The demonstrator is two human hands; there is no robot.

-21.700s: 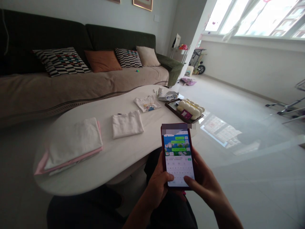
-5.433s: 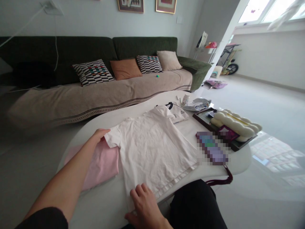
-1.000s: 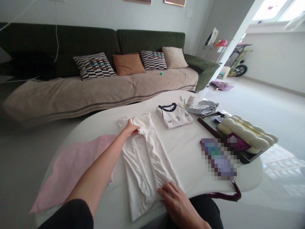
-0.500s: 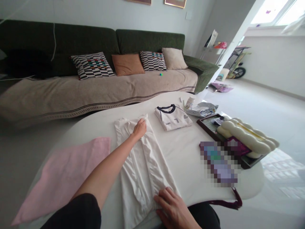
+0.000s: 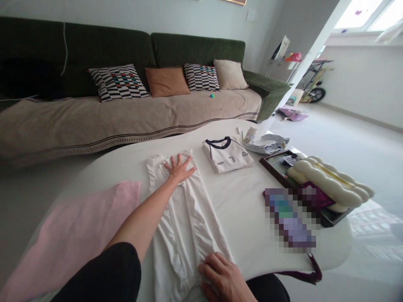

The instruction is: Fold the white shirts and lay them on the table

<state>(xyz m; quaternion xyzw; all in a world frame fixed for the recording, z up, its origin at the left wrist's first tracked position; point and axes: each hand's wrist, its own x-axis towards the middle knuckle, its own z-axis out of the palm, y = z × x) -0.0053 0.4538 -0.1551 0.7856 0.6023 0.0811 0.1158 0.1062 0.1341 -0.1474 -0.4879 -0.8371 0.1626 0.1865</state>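
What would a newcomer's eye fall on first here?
Probably the white garment, folded long and narrow on the white table, with the left hand spread over its far end and the right hand at its near end. Behind the table, black-and-white patterned cushions stand out against the dark green sofa.

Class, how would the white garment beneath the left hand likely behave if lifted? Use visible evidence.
The white garment would probably flop and lose its folds: it lies in loose, soft wrinkles. It is likely light too: the cloth looks thin, lying low on the table.
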